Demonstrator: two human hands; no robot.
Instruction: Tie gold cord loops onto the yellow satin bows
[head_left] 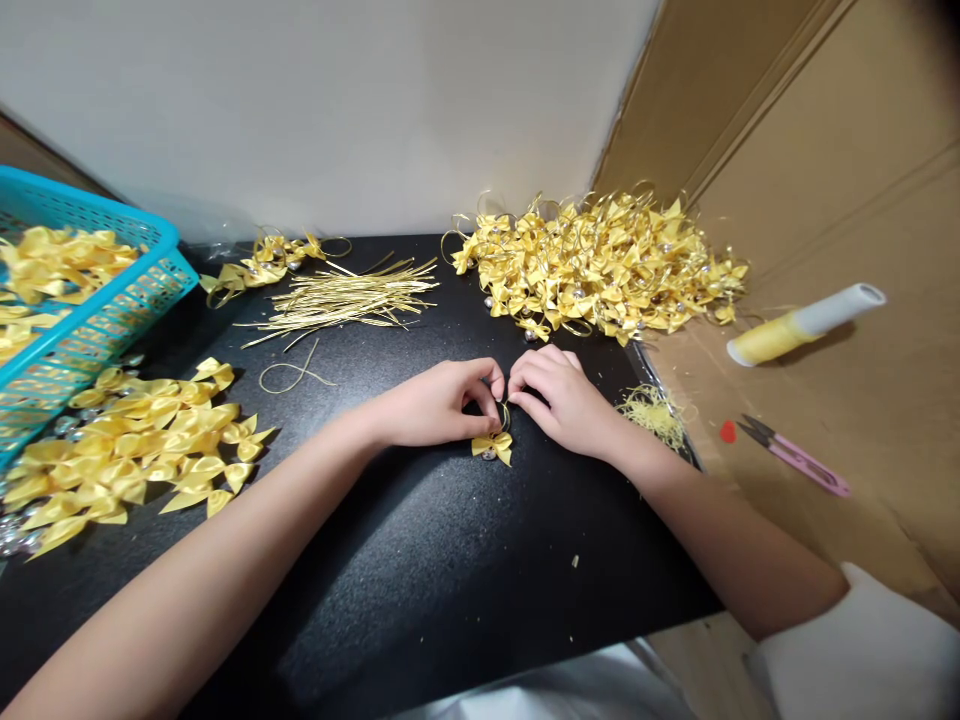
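Observation:
Near the middle of the black table, a yellow ribbon bow [493,447] with a small silver bell lies under my fingertips. A thin gold cord [505,412] rises from it in a small loop. My left hand [450,400] pinches the cord just above the bow, thumb and fingers together. Close on the right, my right hand [559,395] has its thumb and forefinger closed at the cord's end. The exact grip of the right fingertips is too small to make out fully.
Loose bows [127,450] lie at left beside a blue basket [161,235] of more bows. Cut gold cords [352,295] and a heap of corded bows [600,265] sit at the back. Right are cord scraps [652,415], pink thread snips [806,465] and a yellow-and-white tube [806,322].

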